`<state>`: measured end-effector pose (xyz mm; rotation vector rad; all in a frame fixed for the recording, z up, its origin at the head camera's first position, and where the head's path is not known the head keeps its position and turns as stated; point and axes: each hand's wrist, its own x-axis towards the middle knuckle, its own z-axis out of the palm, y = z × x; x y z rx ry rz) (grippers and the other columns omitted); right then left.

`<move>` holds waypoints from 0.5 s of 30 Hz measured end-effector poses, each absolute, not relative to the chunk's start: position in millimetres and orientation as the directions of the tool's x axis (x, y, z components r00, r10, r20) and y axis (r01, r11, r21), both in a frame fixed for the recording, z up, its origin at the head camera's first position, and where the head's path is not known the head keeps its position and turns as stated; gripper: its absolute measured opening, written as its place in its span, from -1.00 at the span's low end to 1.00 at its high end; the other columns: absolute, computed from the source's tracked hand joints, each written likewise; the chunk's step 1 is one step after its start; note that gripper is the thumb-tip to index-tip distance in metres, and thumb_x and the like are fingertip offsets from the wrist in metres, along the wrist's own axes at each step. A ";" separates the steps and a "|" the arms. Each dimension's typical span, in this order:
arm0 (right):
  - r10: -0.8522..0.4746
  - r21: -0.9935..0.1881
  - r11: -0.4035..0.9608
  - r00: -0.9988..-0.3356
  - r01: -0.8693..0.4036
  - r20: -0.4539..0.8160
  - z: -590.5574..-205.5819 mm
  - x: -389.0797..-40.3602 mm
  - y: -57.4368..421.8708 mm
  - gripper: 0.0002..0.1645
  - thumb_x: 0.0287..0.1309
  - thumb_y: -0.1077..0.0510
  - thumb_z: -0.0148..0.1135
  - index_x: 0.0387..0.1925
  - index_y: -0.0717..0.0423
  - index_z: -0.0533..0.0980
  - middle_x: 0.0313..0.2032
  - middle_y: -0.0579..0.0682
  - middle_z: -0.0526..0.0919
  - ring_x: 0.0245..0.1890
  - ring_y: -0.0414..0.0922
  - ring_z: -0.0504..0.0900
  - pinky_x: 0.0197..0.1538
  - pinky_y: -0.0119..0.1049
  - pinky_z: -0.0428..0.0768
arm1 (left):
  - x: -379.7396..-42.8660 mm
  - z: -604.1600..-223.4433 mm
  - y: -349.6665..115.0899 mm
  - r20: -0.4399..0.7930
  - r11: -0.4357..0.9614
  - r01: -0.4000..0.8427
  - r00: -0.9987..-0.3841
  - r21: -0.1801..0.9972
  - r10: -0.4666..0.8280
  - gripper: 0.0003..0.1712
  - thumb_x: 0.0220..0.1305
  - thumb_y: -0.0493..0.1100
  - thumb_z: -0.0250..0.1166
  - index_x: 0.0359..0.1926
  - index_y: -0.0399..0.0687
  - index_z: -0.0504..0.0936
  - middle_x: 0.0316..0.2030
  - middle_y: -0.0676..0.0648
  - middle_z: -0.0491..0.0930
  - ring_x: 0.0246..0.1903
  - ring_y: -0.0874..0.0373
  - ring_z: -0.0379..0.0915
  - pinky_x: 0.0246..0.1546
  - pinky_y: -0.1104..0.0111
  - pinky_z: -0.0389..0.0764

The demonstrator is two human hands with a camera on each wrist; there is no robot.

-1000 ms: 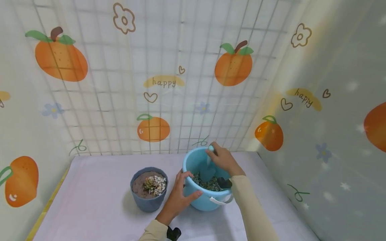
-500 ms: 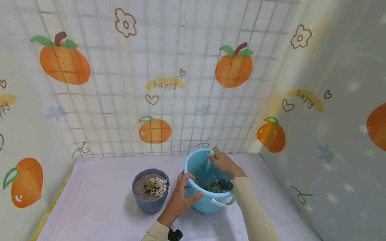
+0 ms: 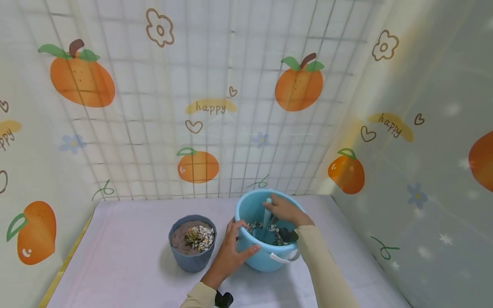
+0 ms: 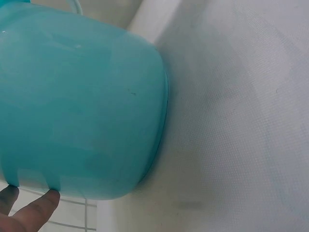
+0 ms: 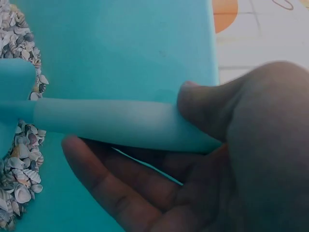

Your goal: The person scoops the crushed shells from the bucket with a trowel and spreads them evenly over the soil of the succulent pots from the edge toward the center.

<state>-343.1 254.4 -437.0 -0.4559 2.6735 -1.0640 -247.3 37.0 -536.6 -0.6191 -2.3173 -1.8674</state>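
A light-blue bucket (image 3: 259,260) stands upright on the table. My left hand (image 3: 230,253) grips its near-left side, with the index finger at the rim and the thumb across the outer wall; two fingertips touch the wall in the left wrist view. Inside the bucket, my right hand (image 3: 286,210) holds a light-blue toy shovel (image 3: 267,214) by its handle, the thumb on one side and the fingers along the other. The shovel's blade is down among small seashells (image 5: 24,179) on the bucket's bottom, so part of it is hidden.
Left of the bucket stands a blue-grey pot (image 3: 191,262) with brown soil, a small succulent (image 3: 190,236) and white bits like the shells. A white bucket handle (image 3: 282,258) hangs at the front. Behind the lilac tablecloth (image 3: 127,252) rises a fruit-print curtain (image 3: 246,85) over a wire grid.
The shovel has shifted inside the bucket; its handle now stands more upright and its blade sits in the shells. My right hand has lowered slightly. My left hand keeps its hold.
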 end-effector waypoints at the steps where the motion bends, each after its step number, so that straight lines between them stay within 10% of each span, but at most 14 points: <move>1: -0.365 -0.699 0.688 -0.925 -0.196 -0.101 -437.5 -343.2 254.3 -0.73 0.51 0.05 -0.04 -0.20 0.20 0.29 -0.32 0.18 0.44 -0.30 0.07 0.59 -0.29 -0.11 0.63 | -247.2 -536.6 37.1 0.330 0.167 0.375 -0.911 0.912 0.247 -0.36 0.21 0.27 0.34 0.21 0.44 0.23 0.51 -0.01 -0.19 0.42 -0.09 -0.08 0.09 -0.16 0.37; 15: -0.364 -0.730 0.663 -0.923 -0.166 -0.120 -437.0 -340.7 253.5 -0.71 0.50 0.03 -0.02 -0.17 0.21 0.29 -0.30 0.18 0.47 -0.32 0.10 0.61 -0.27 -0.11 0.63 | -245.5 -534.2 37.4 0.338 0.161 0.382 -0.908 0.910 0.247 -0.36 0.23 0.22 0.34 0.23 0.42 0.21 0.51 -0.03 -0.21 0.42 -0.13 -0.08 0.08 -0.19 0.37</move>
